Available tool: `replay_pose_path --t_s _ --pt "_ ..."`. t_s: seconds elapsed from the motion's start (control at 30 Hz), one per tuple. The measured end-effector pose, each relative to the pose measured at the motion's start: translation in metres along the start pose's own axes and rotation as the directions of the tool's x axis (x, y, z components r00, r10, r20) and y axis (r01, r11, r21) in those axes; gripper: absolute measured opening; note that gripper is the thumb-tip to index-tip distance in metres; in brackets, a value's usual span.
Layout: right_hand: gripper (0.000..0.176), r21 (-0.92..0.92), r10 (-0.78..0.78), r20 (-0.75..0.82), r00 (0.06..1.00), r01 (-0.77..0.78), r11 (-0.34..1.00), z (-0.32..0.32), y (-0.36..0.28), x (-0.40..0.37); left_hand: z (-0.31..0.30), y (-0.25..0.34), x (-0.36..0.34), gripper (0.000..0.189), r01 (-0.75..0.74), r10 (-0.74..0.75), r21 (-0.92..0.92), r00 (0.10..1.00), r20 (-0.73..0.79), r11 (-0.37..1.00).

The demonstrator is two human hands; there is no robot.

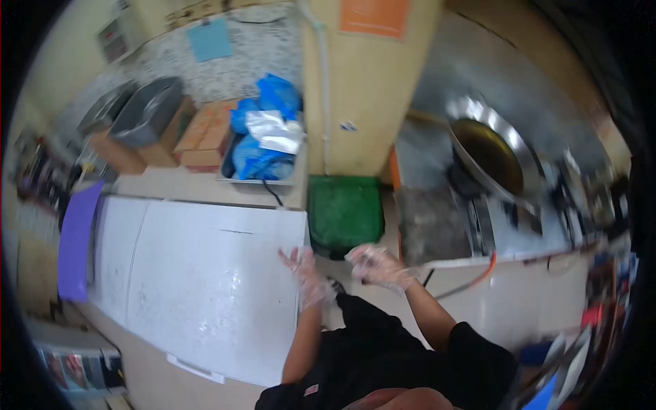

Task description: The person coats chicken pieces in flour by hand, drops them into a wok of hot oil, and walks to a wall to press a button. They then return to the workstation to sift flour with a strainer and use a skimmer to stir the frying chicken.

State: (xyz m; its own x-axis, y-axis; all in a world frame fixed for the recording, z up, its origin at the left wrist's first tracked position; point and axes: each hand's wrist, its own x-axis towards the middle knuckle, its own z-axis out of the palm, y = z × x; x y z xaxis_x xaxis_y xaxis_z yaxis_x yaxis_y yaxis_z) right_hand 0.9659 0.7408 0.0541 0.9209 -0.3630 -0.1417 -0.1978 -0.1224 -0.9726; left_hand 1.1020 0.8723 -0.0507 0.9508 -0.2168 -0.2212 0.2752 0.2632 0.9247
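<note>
My left hand [301,273] wears a clear plastic glove. Its fingers are spread and hold nothing, over the right edge of a white chest-freezer-like top [198,266]. My right hand [377,265], gloved the same way, hovers just in front of the green lidded bin [345,213]. The fingers of that hand are loosely bent and slightly blurred, and I see no object in them. Between the two hands there is a gap, with the floor and part of a shoe below.
A large wok [488,154] holding dark yellow liquid sits on the stove at right. An orange hose [482,272] hangs at the counter's front. At back left are a metal tray [256,182] of blue bags, a cardboard box [207,133] and grey-lined bins [147,113].
</note>
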Motion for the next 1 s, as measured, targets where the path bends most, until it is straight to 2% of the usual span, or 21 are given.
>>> replay_pose_path --t_s 0.03,0.1,0.13,0.2,0.23,0.3,0.33,0.37,0.43,0.5,0.53,0.57,0.63,0.67,0.7,0.77,0.8,0.83,0.87,0.93,1.0 --pt "0.021 -0.101 0.087 0.008 0.996 -0.085 0.991 0.02 0.006 -0.025 0.009 -0.001 -0.01 0.082 -0.012 0.007 0.083 0.998 0.06 0.996" --pt "0.029 -0.469 -0.102 0.09 0.991 0.133 0.873 0.039 0.056 -0.059 0.029 -0.015 -0.039 0.085 0.016 -0.019 0.024 0.99 0.143 1.0" --pt "0.028 -0.513 -0.148 0.012 0.989 0.133 0.848 0.036 0.076 -0.079 0.049 -0.023 -0.063 0.086 0.043 -0.036 -0.034 0.982 0.184 0.998" --pt "0.029 -0.585 -0.219 -0.129 0.967 0.104 0.805 0.048 0.099 -0.143 0.053 -0.035 -0.107 0.086 0.294 -0.233 -0.152 0.916 0.326 0.944" --pt "0.027 -0.569 -0.252 -0.092 0.963 0.157 0.807 0.047 0.096 -0.176 0.056 -0.047 -0.127 0.084 0.449 -0.363 -0.166 0.851 0.38 0.878" --pt "0.024 -0.537 -0.346 -0.059 0.936 0.262 0.802 0.049 0.085 -0.246 0.065 -0.027 -0.19 0.081 0.851 -0.59 -0.273 0.512 0.625 0.449" --pt "0.023 -0.536 -0.324 -0.13 0.937 0.208 0.818 0.048 0.076 -0.282 0.076 -0.011 -0.229 0.08 0.954 -0.636 -0.255 0.295 0.713 0.157" --pt "0.023 -0.531 -0.304 -0.185 0.934 0.166 0.831 0.045 0.067 -0.318 0.092 0.01 -0.28 0.077 0.893 -0.576 -0.21 0.422 0.7 0.398" --pt "0.023 -0.421 -0.282 -0.35 0.893 0.119 0.899 0.045 0.08 -0.393 0.105 0.027 -0.366 0.074 0.856 -0.399 -0.083 0.322 0.859 0.511" --pt "0.022 -0.208 -0.241 -0.57 0.786 0.145 0.967 0.041 0.133 -0.451 0.117 0.017 -0.429 0.068 0.551 -0.334 0.156 0.24 0.912 0.82" --pt "0.023 -0.187 -0.095 -0.678 0.729 -0.047 0.981 0.039 0.159 -0.49 0.12 0.005 -0.463 0.065 0.331 -0.3 0.23 0.181 0.936 0.915" --pt "0.023 -0.128 0.05 -0.781 0.622 -0.238 0.963 0.041 0.188 -0.538 0.116 -0.024 -0.485 0.062 0.458 -0.405 0.331 0.071 0.911 0.825" --pt "0.028 0.128 0.345 -0.889 0.301 -0.561 0.818 0.076 0.273 -0.644 0.094 -0.097 -0.518 0.056 0.633 -0.581 0.553 -0.194 0.791 0.542" --pt "0.026 -0.142 0.187 -0.922 0.338 -0.748 0.648 0.118 0.378 -0.7 0.081 -0.116 -0.556 0.052 0.59 -0.619 0.612 -0.226 0.752 0.528" --pt "0.023 -0.072 0.409 -0.887 0.213 -0.94 0.335 0.16 0.429 -0.758 0.071 -0.13 -0.588 0.049 0.53 -0.665 0.669 -0.24 0.708 0.521" --pt "0.017 0.352 0.567 -0.809 -0.153 -0.9 0.259 0.225 0.432 -0.882 0.055 -0.179 -0.664 0.046 0.401 -0.701 0.8 -0.399 0.591 0.446" --pt "0.02 0.561 0.623 -0.696 -0.357 -0.812 0.162 0.263 0.423 -0.934 0.041 -0.194 -0.696 0.045 0.334 -0.722 0.852 -0.456 0.52 0.403" --pt "0.024 0.602 0.672 -0.619 -0.407 -0.795 0.074 0.308 0.423 -0.984 0.035 -0.194 -0.737 0.045 0.181 -0.735 0.88 -0.49 0.469 0.44" --pt "0.028 0.857 0.681 -0.383 -0.625 -0.516 0.008 0.345 0.396 -1.023 0.034 -0.187 -0.791 0.045 0.032 -0.747 0.88 -0.516 0.42 0.473" --pt "0.026 0.949 0.339 -0.308 -0.889 -0.31 0.05 0.457 0.415 -1.085 0.034 -0.171 -0.885 0.043 -0.142 -0.718 0.847 -0.612 0.332 0.512" --pt "0.044 0.938 0.32 -0.336 -0.886 -0.347 0.026 0.494 0.334 -1.131 0.033 -0.153 -0.983 0.04 -0.188 -0.641 0.833 -0.73 0.236 0.521"
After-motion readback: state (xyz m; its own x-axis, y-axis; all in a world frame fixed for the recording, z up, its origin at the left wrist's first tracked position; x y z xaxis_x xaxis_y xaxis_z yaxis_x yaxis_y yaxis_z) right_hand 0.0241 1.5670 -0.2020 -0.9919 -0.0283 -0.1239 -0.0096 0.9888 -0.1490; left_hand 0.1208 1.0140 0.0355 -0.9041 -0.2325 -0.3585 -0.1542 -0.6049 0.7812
